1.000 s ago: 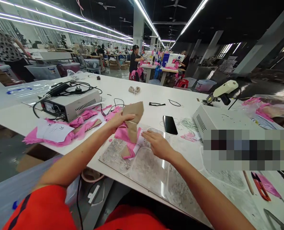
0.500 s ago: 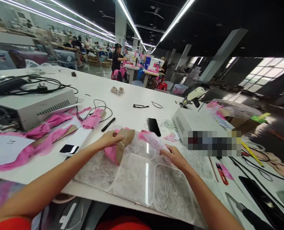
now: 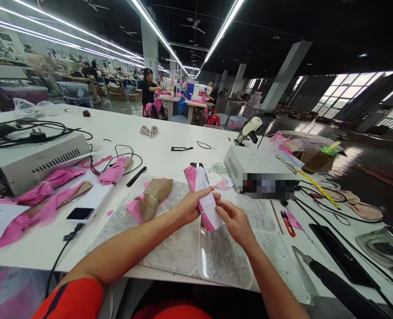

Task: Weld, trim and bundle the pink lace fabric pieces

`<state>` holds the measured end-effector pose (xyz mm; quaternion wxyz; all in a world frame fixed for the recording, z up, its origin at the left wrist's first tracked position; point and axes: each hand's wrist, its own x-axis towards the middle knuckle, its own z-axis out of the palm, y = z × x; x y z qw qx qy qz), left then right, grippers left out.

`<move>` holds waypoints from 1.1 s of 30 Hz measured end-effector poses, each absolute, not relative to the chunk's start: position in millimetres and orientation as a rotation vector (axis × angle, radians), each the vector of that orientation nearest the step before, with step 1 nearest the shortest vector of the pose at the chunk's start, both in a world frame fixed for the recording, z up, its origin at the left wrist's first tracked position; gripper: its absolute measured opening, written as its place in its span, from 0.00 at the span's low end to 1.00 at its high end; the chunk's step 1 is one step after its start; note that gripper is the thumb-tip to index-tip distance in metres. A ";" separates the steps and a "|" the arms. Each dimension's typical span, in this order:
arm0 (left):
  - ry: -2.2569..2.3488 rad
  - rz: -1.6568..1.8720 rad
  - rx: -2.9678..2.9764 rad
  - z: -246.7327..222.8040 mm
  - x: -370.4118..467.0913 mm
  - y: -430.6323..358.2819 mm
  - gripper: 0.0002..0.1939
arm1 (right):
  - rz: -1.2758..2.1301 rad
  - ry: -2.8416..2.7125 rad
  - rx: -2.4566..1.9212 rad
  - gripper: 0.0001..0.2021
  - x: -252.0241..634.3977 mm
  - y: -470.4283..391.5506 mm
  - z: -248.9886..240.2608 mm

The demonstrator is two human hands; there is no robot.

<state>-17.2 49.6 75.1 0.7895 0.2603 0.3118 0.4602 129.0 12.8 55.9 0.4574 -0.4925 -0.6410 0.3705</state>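
A bundle of pink fabric wrapped in white paper (image 3: 201,181) stands tilted above the clear mat (image 3: 179,248), with a thin band around it. My left hand (image 3: 193,206) is closed around its left side, thumb across the paper. At the right edge, my right hand (image 3: 234,219) has its thumb and curled fingers against the same bundle; part of its grip is hidden. Left of my hands, a second bundle of pink fabric in brown paper (image 3: 156,195), tied with a light band, lies on the mat.
Grey control boxes stand left (image 3: 47,159) and right (image 3: 249,164). Pink strips (image 3: 63,179) and a power bank (image 3: 90,206) lie at left. Red thread snips (image 3: 288,223), a black-handled tool (image 3: 336,283) and cables lie at right. A co-worker (image 3: 150,93) sits far off.
My left hand has let go of the brown-paper bundle and moved right onto the white-paper bundle. My right hand has brought that bundle closer. The view has shifted right.
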 end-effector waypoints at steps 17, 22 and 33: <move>0.831 0.918 0.561 84.0 -13.7 53.3 0.12 | 0.070 -2.311 -0.964 0.07 134.7 -3.4 58.7; 0.860 1.067 0.427 84.0 -5.2 62.1 0.13 | 0.291 -2.236 -1.014 0.07 136.7 -4.7 59.0; 0.845 1.419 0.265 96.9 -52.4 104.5 0.09 | 0.583 -1.873 -1.382 0.06 169.0 2.9 30.7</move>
